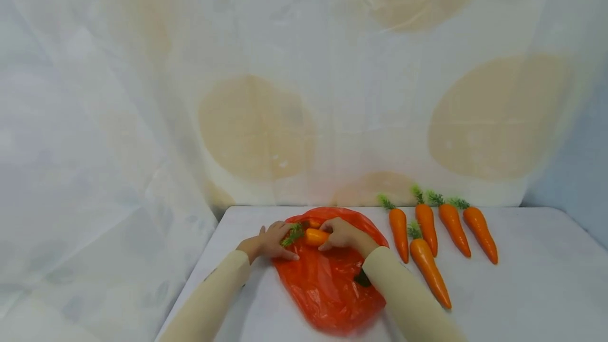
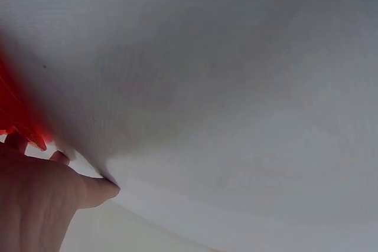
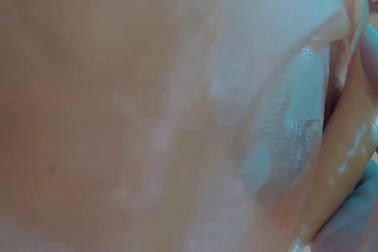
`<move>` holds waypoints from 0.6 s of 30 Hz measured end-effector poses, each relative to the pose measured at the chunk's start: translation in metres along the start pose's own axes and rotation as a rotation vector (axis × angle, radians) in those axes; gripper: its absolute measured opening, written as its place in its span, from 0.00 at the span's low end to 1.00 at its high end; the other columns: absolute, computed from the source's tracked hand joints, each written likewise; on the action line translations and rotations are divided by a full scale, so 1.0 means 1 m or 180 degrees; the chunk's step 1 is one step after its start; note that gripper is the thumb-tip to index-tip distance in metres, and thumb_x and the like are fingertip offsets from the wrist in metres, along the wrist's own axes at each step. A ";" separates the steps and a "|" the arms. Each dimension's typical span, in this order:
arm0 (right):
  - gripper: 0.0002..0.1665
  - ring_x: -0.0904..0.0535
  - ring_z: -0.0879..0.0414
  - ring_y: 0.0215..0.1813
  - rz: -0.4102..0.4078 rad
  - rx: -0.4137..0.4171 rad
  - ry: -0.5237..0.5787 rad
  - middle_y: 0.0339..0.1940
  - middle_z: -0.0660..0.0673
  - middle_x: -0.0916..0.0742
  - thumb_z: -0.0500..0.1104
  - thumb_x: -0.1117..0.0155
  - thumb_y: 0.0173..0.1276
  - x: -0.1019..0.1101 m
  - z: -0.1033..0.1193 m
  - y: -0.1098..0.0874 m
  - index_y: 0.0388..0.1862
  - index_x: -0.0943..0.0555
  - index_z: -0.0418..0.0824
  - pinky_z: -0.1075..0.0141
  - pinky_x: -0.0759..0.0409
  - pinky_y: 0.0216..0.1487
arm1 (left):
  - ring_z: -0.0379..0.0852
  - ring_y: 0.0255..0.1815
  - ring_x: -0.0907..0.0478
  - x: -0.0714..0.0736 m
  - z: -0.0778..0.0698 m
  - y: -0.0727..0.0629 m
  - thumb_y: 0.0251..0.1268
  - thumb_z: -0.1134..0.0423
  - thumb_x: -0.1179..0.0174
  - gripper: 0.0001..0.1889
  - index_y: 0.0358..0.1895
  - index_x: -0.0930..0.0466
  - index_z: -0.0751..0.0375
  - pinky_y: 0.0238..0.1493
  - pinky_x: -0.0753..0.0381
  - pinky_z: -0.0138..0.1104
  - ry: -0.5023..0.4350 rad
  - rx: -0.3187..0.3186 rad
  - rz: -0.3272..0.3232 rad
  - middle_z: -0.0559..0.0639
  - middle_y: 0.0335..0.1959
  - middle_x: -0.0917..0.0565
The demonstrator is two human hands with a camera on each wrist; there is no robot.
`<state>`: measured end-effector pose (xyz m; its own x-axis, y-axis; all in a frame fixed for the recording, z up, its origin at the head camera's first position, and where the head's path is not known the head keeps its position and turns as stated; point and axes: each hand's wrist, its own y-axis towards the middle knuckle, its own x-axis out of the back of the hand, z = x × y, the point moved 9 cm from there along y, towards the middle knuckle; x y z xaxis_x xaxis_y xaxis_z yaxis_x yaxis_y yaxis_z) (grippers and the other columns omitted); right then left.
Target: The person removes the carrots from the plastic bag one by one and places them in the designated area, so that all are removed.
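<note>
A crumpled red plastic bag [image 1: 328,289] lies on the table in the head view. Over it, my right hand [image 1: 342,234] grips an orange carrot [image 1: 315,237] with a green leafy top [image 1: 293,234]. The right wrist view shows this carrot [image 3: 342,169] close up beside blurred, see-through film. My left hand [image 1: 274,240] rests at the bag's left edge with its fingers spread, next to the leafy top. From the left wrist, that hand [image 2: 41,193] has its thumb stretched away from the bag [image 2: 18,110]. More orange shows behind the held carrot, mostly hidden.
Several carrots lie right of the bag, among them a nearer one [image 1: 429,271] and one at the far right [image 1: 481,234]. A dark item [image 1: 362,278] shows by the right sleeve, its kind unclear. Behind the white table [image 1: 532,289] hangs a spotted curtain [image 1: 370,104].
</note>
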<state>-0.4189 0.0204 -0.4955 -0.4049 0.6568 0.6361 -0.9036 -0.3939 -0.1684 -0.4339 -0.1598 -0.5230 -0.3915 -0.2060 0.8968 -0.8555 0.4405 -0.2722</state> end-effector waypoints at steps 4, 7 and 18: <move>0.25 0.22 0.54 0.45 -0.0004 -0.0040 -0.0030 0.48 0.47 0.15 0.44 0.23 0.57 0.006 0.001 -0.005 0.53 0.18 0.40 0.55 0.20 0.58 | 0.57 0.78 0.49 -0.002 -0.001 0.001 0.50 0.31 0.33 0.54 0.77 0.45 0.51 0.75 0.62 0.66 -0.0057 0.0004 0.0041 0.55 0.77 0.41; 0.25 0.23 0.54 0.44 0.0070 -0.0021 -0.0057 0.46 0.48 0.16 0.44 0.24 0.59 0.010 0.009 -0.008 0.53 0.19 0.39 0.55 0.20 0.57 | 0.57 0.78 0.49 0.000 0.001 -0.001 0.49 0.32 0.31 0.54 0.77 0.44 0.53 0.75 0.63 0.64 -0.0186 0.0095 0.0014 0.56 0.77 0.42; 0.29 0.22 0.52 0.47 -0.0222 0.0354 0.0311 0.51 0.44 0.18 0.47 0.24 0.59 0.018 0.056 -0.017 0.55 0.25 0.40 0.56 0.19 0.53 | 0.59 0.79 0.52 0.003 -0.005 -0.003 0.53 0.35 0.32 0.51 0.77 0.44 0.51 0.73 0.64 0.68 -0.0076 -0.0008 -0.0022 0.56 0.77 0.42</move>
<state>-0.4034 0.0032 -0.4388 -0.3581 0.7424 0.5662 -0.9112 -0.4102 -0.0384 -0.4306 -0.1577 -0.5180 -0.3936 -0.2299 0.8901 -0.8574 0.4411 -0.2652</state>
